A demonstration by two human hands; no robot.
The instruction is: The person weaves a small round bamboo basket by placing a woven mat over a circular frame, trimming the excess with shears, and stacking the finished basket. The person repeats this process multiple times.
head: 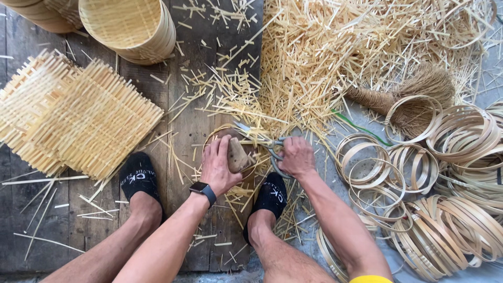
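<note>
- Fingers of the left hand [220, 165] are curled down over a brown wooden block [237, 155], pressing it onto a round woven bamboo piece [212, 139] on the plank floor [194, 112] between the person's feet.
- Right hand [296, 156] is closed through the loops of metal shears [262, 142], blades pointing left at the edge of the woven piece.
- Woven piece looks light, thin and springy; its loose strip ends are likely brittle and sharp, so a flat hold from above under the block seems the soundest grip.
- Black socks [137, 177] flank the work closely, near the blade path.
- Offcut strips [309, 63] lie heaped beyond the shears and scattered on the planks.
- Square woven mats [73, 115] lie stacked to the left; round baskets [131, 26] stand above them.
- Bamboo hoops [450, 178] pile up at right, beside a fibre brush [414, 91].
</note>
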